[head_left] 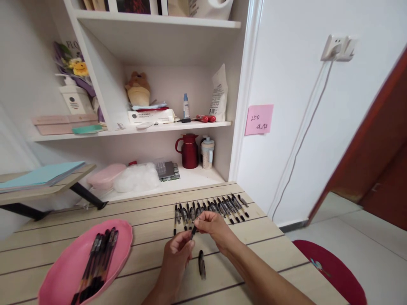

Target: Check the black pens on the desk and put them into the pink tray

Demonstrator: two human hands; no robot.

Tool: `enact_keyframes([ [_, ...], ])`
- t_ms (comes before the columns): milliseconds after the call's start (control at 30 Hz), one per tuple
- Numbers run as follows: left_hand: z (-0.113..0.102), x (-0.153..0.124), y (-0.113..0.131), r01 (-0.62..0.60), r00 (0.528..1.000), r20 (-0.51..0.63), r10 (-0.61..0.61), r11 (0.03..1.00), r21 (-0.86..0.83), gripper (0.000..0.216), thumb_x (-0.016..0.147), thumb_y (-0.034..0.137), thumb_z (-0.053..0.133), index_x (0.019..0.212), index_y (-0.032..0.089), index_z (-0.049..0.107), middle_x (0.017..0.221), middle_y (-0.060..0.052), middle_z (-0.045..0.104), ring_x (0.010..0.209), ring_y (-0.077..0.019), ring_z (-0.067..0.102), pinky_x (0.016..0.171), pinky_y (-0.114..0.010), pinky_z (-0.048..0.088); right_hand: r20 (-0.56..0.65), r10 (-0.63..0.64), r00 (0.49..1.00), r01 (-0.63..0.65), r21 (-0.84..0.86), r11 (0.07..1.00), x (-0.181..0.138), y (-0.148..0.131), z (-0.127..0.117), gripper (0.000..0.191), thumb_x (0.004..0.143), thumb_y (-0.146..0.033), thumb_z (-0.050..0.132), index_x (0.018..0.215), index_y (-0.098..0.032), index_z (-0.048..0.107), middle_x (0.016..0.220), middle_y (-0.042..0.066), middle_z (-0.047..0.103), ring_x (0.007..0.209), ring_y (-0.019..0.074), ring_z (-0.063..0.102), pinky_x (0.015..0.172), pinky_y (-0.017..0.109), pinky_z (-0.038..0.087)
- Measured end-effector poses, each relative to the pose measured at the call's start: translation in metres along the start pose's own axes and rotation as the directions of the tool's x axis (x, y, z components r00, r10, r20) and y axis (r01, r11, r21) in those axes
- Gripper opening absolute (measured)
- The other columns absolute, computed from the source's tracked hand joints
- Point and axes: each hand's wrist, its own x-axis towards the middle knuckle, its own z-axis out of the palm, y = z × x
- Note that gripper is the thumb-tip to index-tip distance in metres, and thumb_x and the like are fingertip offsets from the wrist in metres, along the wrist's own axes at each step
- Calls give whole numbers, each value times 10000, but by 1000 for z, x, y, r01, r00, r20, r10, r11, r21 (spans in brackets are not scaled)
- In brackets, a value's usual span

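Both of my hands meet over the wooden table (273,237) on one black pen (194,229). My left hand (177,254) pinches its lower end. My right hand (213,226) pinches the upper end with fingertips pressed together. Just behind them lies a row of several black pens (210,210) side by side. A single pen cap or short pen part (202,264) rests on the table between my forearms. At the left a pink oval tray (68,271) holds several more black pens (98,262).
White shelves (152,127) behind the table carry a red jug (189,150), a white cup, a pink box, a soft toy and bottles. A pink sticky note (258,119) hangs on the wall. A red mat (330,271) lies on the floor to the right.
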Motion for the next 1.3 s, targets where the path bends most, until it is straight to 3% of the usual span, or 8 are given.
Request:
enact_keyframes([
  [167, -6, 2, 2, 42, 999, -20, -43, 998, -41, 427, 533, 355, 673, 884, 118, 618, 419, 70, 448, 355, -46, 368, 337, -152, 252, 32, 37, 999, -21, -400, 916, -2, -5, -7, 294, 684, -462, 540, 718, -171, 513, 586, -9, 571, 515, 102, 518, 482, 208, 354],
  [367, -8, -2, 6, 27, 997, -74, -34, 996, -86, 371, 581, 316, 645, 908, 148, 590, 497, 69, 467, 412, -44, 388, 366, -137, 284, 64, 108, 992, 45, -985, 169, -32, -4, 24, 378, 580, -268, 623, 917, -104, 569, 825, 180, 646, 759, 286, 604, 592, 318, 402],
  [467, -8, -3, 8, 30, 998, -59, -35, 997, -74, 367, 590, 314, 646, 910, 145, 586, 496, 66, 464, 414, -46, 387, 366, -137, 283, 135, 182, 974, 124, -990, 71, -36, -1, 30, 449, 590, -132, 563, 1035, -82, 533, 862, 189, 645, 773, 288, 608, 601, 325, 404],
  [567, -8, -4, 9, 10, 999, -33, -12, 998, -60, 344, 618, 314, 628, 907, 135, 583, 477, 72, 437, 394, -38, 354, 359, -136, 269, 136, 101, 986, 113, -972, 208, -26, -9, 13, 325, 573, -151, 577, 897, -137, 590, 775, 122, 648, 736, 254, 595, 598, 305, 392],
  [700, -6, -6, 7, -7, 999, 49, 8, 1000, -25, 338, 626, 318, 614, 903, 125, 591, 462, 69, 437, 391, -41, 359, 359, -138, 267, -17, -222, 975, 160, -639, 753, -7, -29, -15, 219, 700, -248, 494, 908, -193, 538, 634, -9, 534, 580, 141, 538, 529, 245, 377],
  [767, -5, -6, 5, 14, 996, 85, -14, 1000, 7, 383, 633, 337, 602, 945, 115, 585, 436, 70, 433, 376, -46, 364, 355, -145, 269, -129, -303, 944, 239, -362, 901, -3, -34, -18, 256, 731, -297, 481, 967, -196, 487, 660, -29, 484, 562, 121, 528, 510, 233, 378],
  [933, -3, -6, 1, 44, 993, 110, -48, 998, 37, 460, 607, 382, 610, 983, 118, 587, 440, 73, 439, 347, -54, 397, 338, -156, 273, -113, -287, 951, 275, -113, 955, -5, -32, -10, 299, 698, -313, 554, 961, -195, 474, 673, -45, 448, 539, 91, 493, 520, 227, 376],
  [1300, -3, -4, 1, 46, 994, 100, -53, 997, 70, 458, 587, 377, 624, 955, 104, 627, 383, 60, 455, 334, -55, 375, 334, -157, 251, 125, -131, 984, 161, -277, 947, -5, -12, -4, 186, 666, -245, 578, 828, -160, 545, 498, -68, 447, 468, 78, 409, 481, 207, 335],
])
